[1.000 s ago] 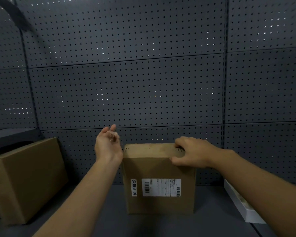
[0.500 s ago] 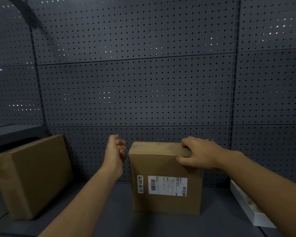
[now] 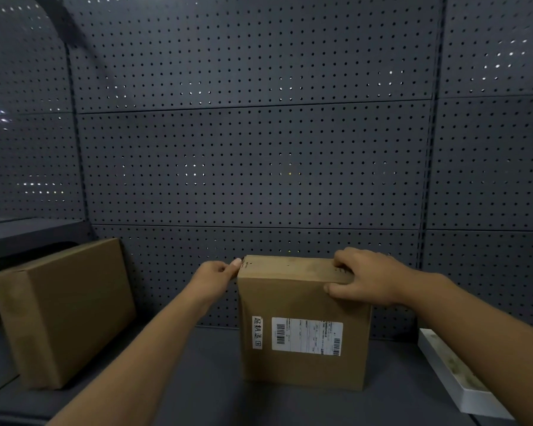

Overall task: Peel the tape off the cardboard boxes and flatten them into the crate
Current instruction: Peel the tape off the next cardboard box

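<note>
A brown cardboard box (image 3: 302, 302) stands upright on the dark shelf (image 3: 203, 382), its front bearing a white shipping label (image 3: 306, 336). A strip of clear tape (image 3: 290, 267) runs along its narrow top. My right hand (image 3: 366, 278) grips the top right edge, fingers over the top and thumb on the front face. My left hand (image 3: 216, 276) is at the top left corner, fingers curled, fingertips pinching the tape end there. No crate is in view.
A second, larger cardboard box (image 3: 65, 309) leans at the left of the shelf. A flat white tray (image 3: 453, 379) lies at the right edge. A grey pegboard wall (image 3: 259, 164) closes the back.
My left hand came down from a raised position and moved right onto the box's top left corner. My right hand kept its grip on the top edge.
</note>
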